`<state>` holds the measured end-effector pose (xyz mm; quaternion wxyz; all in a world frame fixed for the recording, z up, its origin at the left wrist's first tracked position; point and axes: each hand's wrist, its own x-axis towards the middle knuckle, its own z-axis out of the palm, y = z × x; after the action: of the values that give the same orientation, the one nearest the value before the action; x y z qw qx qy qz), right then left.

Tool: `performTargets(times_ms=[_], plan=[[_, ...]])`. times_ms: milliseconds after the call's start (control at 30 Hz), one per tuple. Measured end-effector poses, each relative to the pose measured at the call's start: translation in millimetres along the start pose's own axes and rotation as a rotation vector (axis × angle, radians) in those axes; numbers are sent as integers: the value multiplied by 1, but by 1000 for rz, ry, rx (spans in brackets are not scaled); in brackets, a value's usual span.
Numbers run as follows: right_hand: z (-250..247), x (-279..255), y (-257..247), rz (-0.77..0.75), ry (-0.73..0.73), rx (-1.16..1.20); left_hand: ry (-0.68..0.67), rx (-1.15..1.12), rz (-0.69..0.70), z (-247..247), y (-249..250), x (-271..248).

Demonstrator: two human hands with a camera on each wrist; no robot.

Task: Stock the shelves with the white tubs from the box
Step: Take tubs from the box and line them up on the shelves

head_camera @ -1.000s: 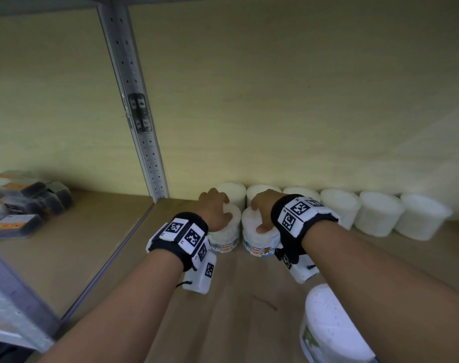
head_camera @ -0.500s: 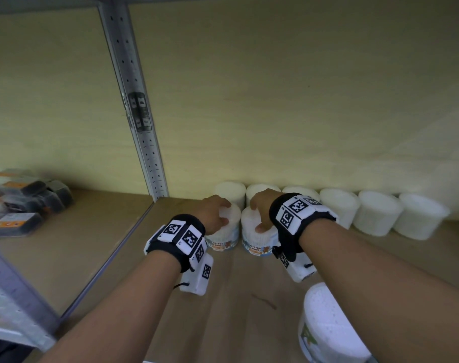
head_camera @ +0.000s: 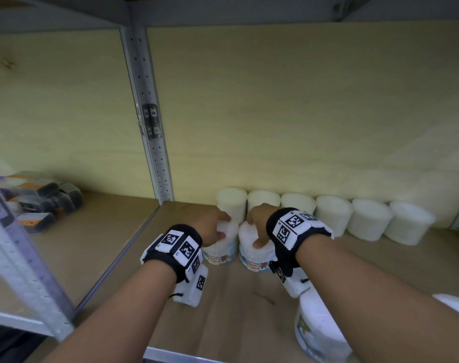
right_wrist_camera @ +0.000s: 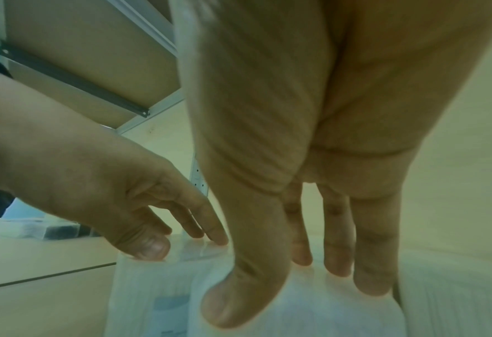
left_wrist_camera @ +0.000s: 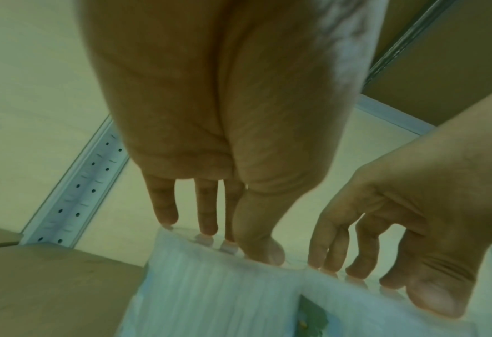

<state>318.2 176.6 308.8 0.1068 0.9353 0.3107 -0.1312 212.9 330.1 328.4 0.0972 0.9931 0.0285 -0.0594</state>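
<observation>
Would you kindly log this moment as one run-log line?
left hand: holds left tub | right hand: holds right tub | place: shelf, before back row

A pale wooden back panel (head_camera: 288,113) closes off the shelving behind a brown shelf board (head_camera: 236,310). A grey perforated metal upright (head_camera: 149,121) divides two bays. Lighting is dim and yellowish.

White cotton-bud tubs (head_camera: 333,218) with orange-and-blue labels line a tan wooden shelf (head_camera: 118,244); black-and-white checkered wristbands (head_camera: 178,247) beside them.
</observation>
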Motion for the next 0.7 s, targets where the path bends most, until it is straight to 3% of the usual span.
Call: performTargets(times_ms=[233, 700], plan=[[-23, -77, -39, -3, -43, 84, -43, -150, -15, 7, -1, -39], [-5, -154, -61, -114, -77, 60, -58, -129, 48, 12, 11, -115]])
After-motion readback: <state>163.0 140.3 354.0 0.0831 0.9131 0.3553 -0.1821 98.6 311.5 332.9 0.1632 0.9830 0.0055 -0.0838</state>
